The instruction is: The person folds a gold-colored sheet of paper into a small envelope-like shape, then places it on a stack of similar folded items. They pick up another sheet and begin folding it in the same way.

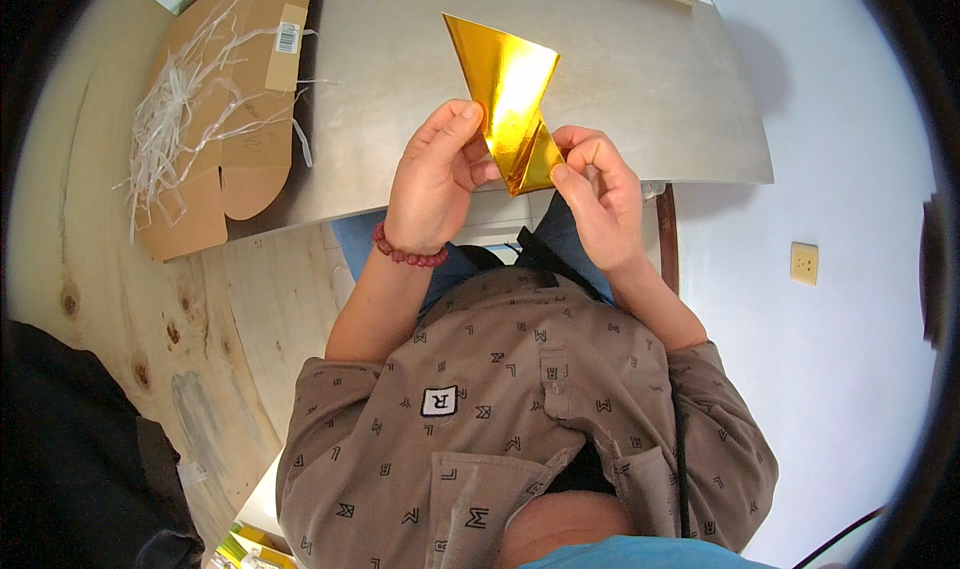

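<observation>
One folded gold sheet held at the near edge of a grey table

The grey table [380, 69] spans the upper middle of the frame, its near edge bowed. A white wall [840, 389] fills the right side, and pale wooden boards [100, 229] run down the left. Flattened cardboard [255, 164] lies at the upper left, with a tangle of clear plastic strips [165, 119] over it and a small cream socket [804, 264] on the wall at the right.

The gold sheet [512, 79] is above centre. Its long axis is steep, leaning a little left at the top; the broad end points up, the creased, narrower end down.

The left hand [435, 179] grips its left edge, thumb in front. The right hand [605, 194] pinches the lower right corner, thumb and fingers nearly together. A dark red bead bracelet [410, 257] circles the left wrist.
</observation>
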`<state>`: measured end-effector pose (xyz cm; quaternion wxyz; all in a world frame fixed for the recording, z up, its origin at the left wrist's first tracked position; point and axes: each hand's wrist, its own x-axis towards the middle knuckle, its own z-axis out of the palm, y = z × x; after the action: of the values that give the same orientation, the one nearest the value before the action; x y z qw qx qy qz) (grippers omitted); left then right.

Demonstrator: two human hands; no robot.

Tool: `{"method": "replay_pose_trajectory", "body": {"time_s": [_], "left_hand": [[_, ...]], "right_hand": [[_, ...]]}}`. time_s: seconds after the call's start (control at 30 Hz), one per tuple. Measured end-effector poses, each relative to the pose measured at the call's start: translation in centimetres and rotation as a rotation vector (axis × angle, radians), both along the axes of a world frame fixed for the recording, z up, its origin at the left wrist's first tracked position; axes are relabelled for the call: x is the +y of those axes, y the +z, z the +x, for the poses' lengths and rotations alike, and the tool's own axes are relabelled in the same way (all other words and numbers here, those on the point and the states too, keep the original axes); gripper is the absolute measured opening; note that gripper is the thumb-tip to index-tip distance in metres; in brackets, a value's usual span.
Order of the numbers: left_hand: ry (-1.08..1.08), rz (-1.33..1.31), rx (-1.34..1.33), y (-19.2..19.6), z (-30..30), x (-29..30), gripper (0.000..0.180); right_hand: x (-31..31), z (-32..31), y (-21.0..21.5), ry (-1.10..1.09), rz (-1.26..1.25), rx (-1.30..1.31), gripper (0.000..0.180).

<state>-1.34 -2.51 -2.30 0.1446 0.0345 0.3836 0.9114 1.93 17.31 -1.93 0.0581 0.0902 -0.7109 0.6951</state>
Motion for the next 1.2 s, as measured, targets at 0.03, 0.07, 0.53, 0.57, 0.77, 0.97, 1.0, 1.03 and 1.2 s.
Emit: {"method": "replay_pose_trajectory", "body": {"time_s": [0.03,0.07,0.53,0.57,0.77,0.97,1.0,1.03,1.2], "left_hand": [[0.009,-0.048,0.013,0.1,0.1,0.1,0.025],[0.017,-0.095,0.026,0.2,0.2,0.2,0.023],[0.069,-0.724,0.608,2.4,1.4,0.1,0.055],[0.050,-0.807,0.628,2.7,1.2,-0.6,0.054],[-0.163,-1.028,0.607,5.6,1.3,-2.3,0.025],[-0.132,-0.951,0.566,7.0,2.0,-1.3,0.020],[-0.109,-0.917,0.558,7.1,2.1,-1.3,0.019],[-0.086,-0.883,0.549,7.1,2.3,-1.2,0.019],[-0.051,-0.706,0.462,6.9,2.8,-1.1,0.014]], "right_hand": [[-0.1,0.0,0.1,-0.002,0.008,-0.001,0.015],[-0.1,0.0,0.1,-0.005,0.015,-0.004,0.015],[1.3,-0.1,0.2,0.125,-0.283,-0.106,0.031],[2.3,-0.6,0.7,-0.041,-0.161,-0.114,0.029],[6.9,-0.8,7.2,-0.203,0.337,0.424,0.018],[4.1,-1.1,10.1,0.231,0.840,0.562,0.018],[3.6,-1.2,10.0,0.272,0.822,0.517,0.018],[3.2,-1.3,9.7,0.251,0.771,0.550,0.016],[3.3,-1.0,9.1,0.230,0.632,0.412,0.013]]}}
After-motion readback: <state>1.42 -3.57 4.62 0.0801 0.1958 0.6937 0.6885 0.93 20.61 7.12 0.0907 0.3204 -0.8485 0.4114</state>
